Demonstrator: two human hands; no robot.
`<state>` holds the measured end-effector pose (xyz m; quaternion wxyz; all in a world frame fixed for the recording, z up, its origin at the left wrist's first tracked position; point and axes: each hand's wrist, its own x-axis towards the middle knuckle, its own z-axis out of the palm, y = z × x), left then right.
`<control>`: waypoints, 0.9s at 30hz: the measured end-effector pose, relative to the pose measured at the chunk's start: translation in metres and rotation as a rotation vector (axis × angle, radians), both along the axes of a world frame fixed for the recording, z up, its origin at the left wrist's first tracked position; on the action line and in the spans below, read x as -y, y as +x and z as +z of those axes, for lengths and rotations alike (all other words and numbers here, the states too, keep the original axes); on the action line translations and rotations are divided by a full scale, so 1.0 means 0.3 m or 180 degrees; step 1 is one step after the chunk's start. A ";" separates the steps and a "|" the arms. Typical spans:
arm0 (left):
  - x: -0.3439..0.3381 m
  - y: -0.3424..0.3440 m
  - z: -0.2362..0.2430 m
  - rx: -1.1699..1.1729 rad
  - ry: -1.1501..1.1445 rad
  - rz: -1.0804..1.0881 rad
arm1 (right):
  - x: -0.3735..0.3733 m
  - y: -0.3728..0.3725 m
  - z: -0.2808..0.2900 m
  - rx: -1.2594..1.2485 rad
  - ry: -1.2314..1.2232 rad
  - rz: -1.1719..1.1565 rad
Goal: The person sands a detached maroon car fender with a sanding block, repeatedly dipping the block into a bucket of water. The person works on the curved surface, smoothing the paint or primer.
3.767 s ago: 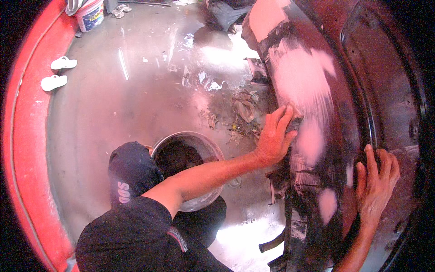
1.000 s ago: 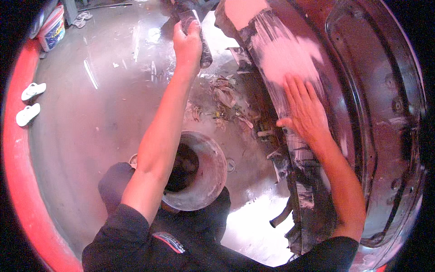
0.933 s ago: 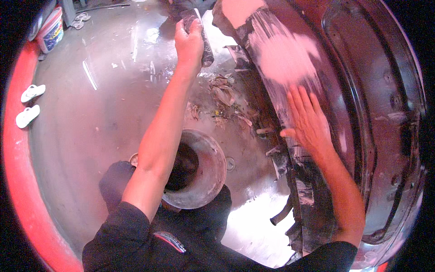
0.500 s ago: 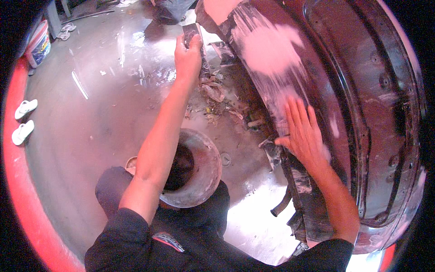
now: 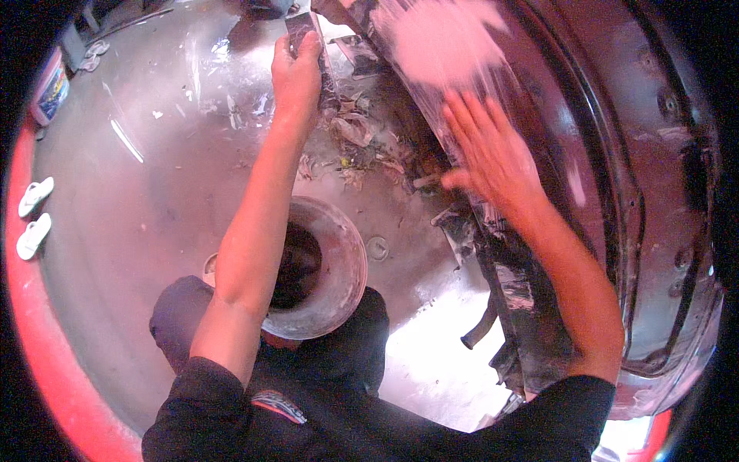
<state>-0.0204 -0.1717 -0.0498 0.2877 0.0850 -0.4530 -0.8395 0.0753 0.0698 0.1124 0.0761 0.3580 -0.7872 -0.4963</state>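
Note:
My left hand [image 5: 296, 75] is raised over the floor, its fingers and thumb wrapped round a long dark sanding block [image 5: 302, 21]. My right hand [image 5: 493, 154] lies flat on a dark vehicle body panel [image 5: 566, 192], fingers stretched forward and thumb out to the left, slightly blurred. Just beyond its fingertips is a pale patch of filler [image 5: 439, 42] with whitish streaks around it. A dusty round bucket [image 5: 342, 262] stands between my knees, below my left forearm; its inside looks dark.
Scraps and debris [image 5: 354, 131] litter the floor beside the panel's torn lower edge. A bent pipe-like piece [image 5: 479, 331] sticks out near my right elbow. White flip-flops [image 5: 33, 235] lie by the red border at the left, with a printed tub [image 5: 52, 91] farther back.
My right hand has slid forward along the panel, closer to the filler patch. The view has shifted a little; my left hand still grips the sanding block.

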 end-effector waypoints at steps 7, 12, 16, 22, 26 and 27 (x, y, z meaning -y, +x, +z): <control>-0.059 0.047 0.025 0.0035 0.0016 -0.0215 | -0.255 0.284 -0.036 0.0285 0.0279 -0.0439; -0.085 0.036 -0.027 0.0247 -0.0526 -0.0096 | -0.279 0.382 -0.075 0.0517 -0.0438 -0.0741; -0.142 0.113 0.014 -0.0013 -0.0940 0.0007 | -0.215 0.399 -0.133 0.0613 -0.1378 -0.0633; -0.288 0.255 0.053 -0.0144 -0.0726 -0.0448 | 0.011 0.264 -0.220 0.0791 -0.3610 -0.0272; -0.344 0.308 0.091 -0.0210 -0.0139 -0.0830 | 0.080 0.192 -0.204 0.0885 -0.4064 -0.0061; -0.352 0.310 0.087 -0.0231 -0.0010 -0.0849 | 0.080 0.185 -0.199 0.0847 -0.3913 -0.0178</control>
